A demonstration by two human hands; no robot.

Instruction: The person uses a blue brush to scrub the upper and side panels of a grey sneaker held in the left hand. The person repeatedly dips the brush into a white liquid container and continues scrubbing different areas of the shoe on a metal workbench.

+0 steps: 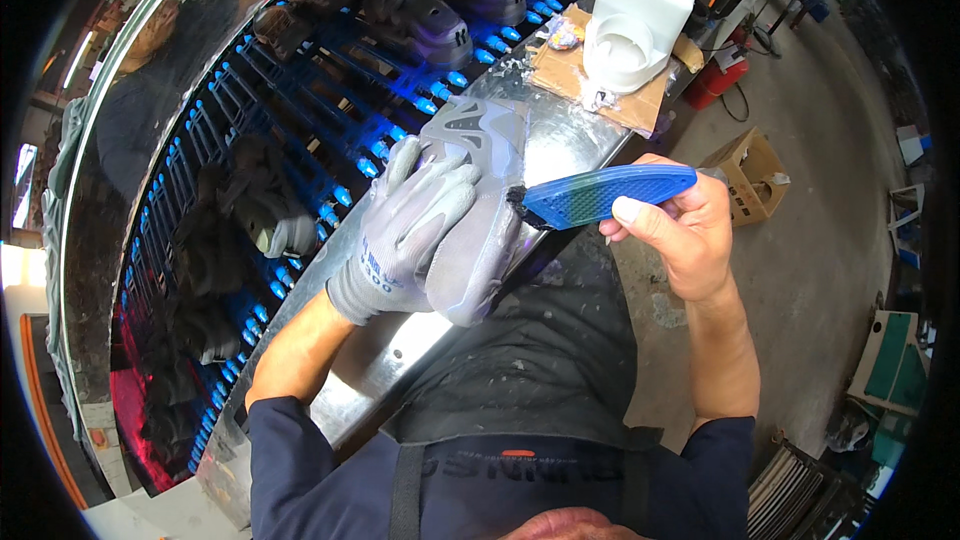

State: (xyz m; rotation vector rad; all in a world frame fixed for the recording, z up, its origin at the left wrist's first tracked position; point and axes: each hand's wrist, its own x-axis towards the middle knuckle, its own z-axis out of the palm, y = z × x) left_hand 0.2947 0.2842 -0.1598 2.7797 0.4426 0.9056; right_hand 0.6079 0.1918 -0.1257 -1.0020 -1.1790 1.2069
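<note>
A grey shoe point(477, 240) with darker overlays lies over the metal ledge in front of me. My left hand point(405, 235), in a grey knit glove, is closed around the shoe's left side and steadies it. Bare, my right hand point(685, 230) pinches a blue brush point(610, 192) with a textured handle between thumb and fingers. The brush's short dark bristles touch the right edge of the shoe, at about the middle of its length.
Beyond the metal ledge point(375, 355), a curved conveyor of blue-tipped rods point(340, 195) carries several dark shoes point(425, 20). A white plastic container point(640, 15) stands on stained cardboard point(560, 70) at the far right. An open cardboard box point(750, 175) sits on the floor.
</note>
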